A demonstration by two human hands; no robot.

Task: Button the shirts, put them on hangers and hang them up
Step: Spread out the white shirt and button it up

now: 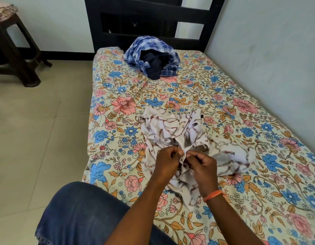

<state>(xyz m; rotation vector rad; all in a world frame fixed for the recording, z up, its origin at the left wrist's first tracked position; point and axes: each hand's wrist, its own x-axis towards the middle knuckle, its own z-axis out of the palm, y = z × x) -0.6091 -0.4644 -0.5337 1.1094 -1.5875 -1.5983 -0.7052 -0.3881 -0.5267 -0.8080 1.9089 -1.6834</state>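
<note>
At the far left a dark wooden stool is standing on the pale tiled floor, with a patterned cloth lying over its seat. Lower down, the person's knee in blue denim is pressing against the near edge of the bed. The bed's floral sheet is spreading from there to the grey wall on the right, and a black headboard is rising at its far end.

The left hand is reaching in from below, forearm angling up and to the right, knuckles turned up and fingers curling inward; its thumb and forefinger are pinching a fold of the white shirt with brown markings. Touching it on the right, the right hand is mirroring that pose, fingers curling and fingertips clamping the facing fold of the same shirt, so the two hands are meeting at one spot on the cloth. Whether a button is sitting between the fingertips is too small to tell. An orange band is circling the right wrist.

The white shirt is lying crumpled on the middle of the sheet, its near part lifting into the hands and the rest bunching beyond and to the right of them. Well apart from it, near the headboard, a blue checked shirt is lying heaped, with a dark navy garment bundling inside its folds
</note>
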